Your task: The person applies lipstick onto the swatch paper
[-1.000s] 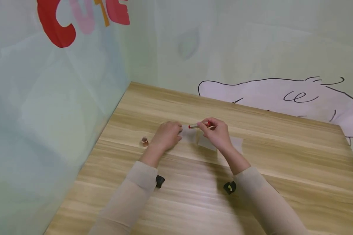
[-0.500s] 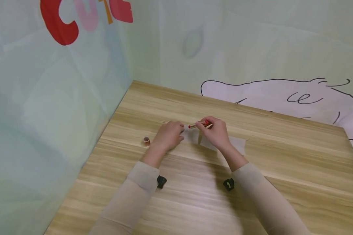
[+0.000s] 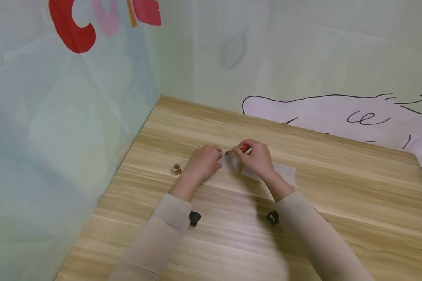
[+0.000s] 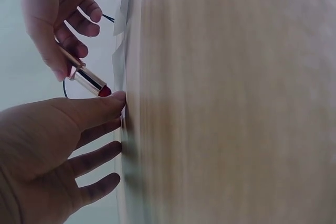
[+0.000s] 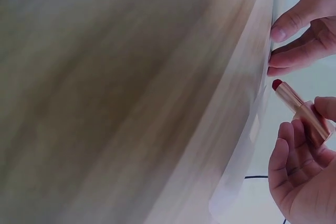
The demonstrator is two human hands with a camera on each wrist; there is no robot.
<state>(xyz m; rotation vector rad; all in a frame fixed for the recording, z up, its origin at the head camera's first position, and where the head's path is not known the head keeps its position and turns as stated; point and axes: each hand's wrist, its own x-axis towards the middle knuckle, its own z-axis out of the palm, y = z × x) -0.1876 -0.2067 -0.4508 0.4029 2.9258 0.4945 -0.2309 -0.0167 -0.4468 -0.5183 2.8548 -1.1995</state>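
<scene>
My right hand [image 3: 257, 158] pinches an uncapped lipstick [image 5: 300, 106] between thumb and fingers. Its gold tube slants down to the left, and the red tip stands close over a strip of white paper [image 3: 286, 173]. In the head view the right hand hides the middle of that strip. Fingertips of my left hand [image 3: 204, 162] rest on the paper's left end, with the fingers fairly straight in the left wrist view. Left of that hand, the lipstick cap [image 3: 177, 169] stands on the wooden table [image 3: 211, 242].
A pale wall sheet [image 3: 84, 117] with coloured letters borders the table on the left. Behind the table hangs another sheet [image 3: 302, 58] with an outlined cartoon figure. Black wrist pieces [image 3: 195, 218] show beside both cuffs.
The lipstick's tip has dipped slightly toward the paper and the left hand. The left hand keeps its place on the paper. The head view has shifted a little.
</scene>
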